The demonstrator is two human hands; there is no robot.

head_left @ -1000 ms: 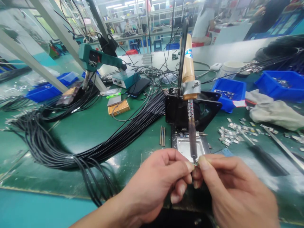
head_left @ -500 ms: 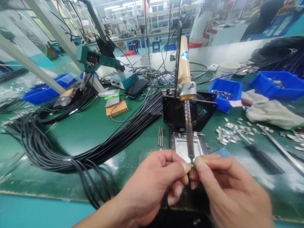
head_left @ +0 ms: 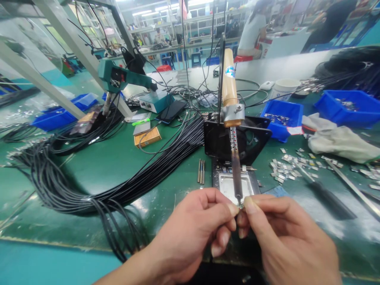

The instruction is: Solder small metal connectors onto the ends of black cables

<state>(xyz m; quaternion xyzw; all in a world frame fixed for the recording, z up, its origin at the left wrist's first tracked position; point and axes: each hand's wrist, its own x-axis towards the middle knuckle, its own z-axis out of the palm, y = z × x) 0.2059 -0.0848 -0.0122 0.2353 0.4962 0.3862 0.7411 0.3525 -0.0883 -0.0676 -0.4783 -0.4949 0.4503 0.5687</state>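
Right under the tip of a soldering iron (head_left: 236, 170), my two hands meet with their fingertips almost touching. My left hand (head_left: 202, 221) is closed in a pinch at the tip, on something too small and covered to name. My right hand (head_left: 282, 229) pinches from the other side, and what lies in its fingers is mostly hidden too. The iron, with its wooden handle (head_left: 229, 79), is clamped pointing downward in a metal bracket (head_left: 233, 114). Behind my fingertips sits a shallow metal tray (head_left: 230, 184).
A thick bundle of black cables (head_left: 127, 184) runs across the left. A black fan (head_left: 219, 140) stands behind the iron. Small metal connectors (head_left: 285, 168), a black-handled tool (head_left: 329, 200), a cloth glove (head_left: 341, 142) and a blue bin (head_left: 282, 118) lie rightward. A person (head_left: 252, 31) sits farther back.
The view has shifted very slightly. Both hands keep the same pinch beneath the iron's tip, with hardly any visible movement.
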